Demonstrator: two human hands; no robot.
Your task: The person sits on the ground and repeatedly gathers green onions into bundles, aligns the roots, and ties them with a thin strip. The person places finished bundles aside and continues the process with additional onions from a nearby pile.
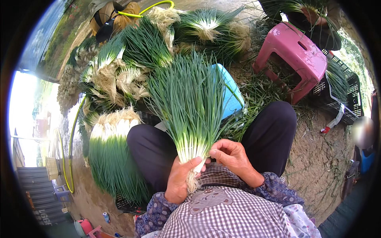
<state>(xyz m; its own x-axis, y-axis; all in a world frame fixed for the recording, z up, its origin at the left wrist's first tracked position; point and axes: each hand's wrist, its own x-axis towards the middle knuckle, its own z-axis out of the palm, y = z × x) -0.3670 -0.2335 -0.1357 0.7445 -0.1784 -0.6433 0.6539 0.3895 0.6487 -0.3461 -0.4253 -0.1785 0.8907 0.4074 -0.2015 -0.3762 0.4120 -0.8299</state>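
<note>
My left hand (181, 175) grips a large bunch of scallions (190, 101) around the white stalks near the root end. Its green leaves fan out away from me, and a tuft of pale roots (193, 183) hangs out below my thumb. A thin band appears to cross the white part. At the bunch's right edge, thumb and forefinger of my right hand (236, 160) pinch close together at the outer stalks; anything finer between the fingertips is too small to tell. Beyond the bunch, partly hidden by its leaves, is a blue plastic surface (230, 92), perhaps a stool top.
Left of my knee, scallions (114, 157) lie roots-away over a black crate. More bunches (119, 74) are heaped beyond. A pink plastic stool (297, 50) stands right, beside a black crate (352, 92) holding scallions. Loose leaves (259, 92) litter the ground. A yellow hose (71, 139) runs left. Another person's hand (314, 16) shows top right.
</note>
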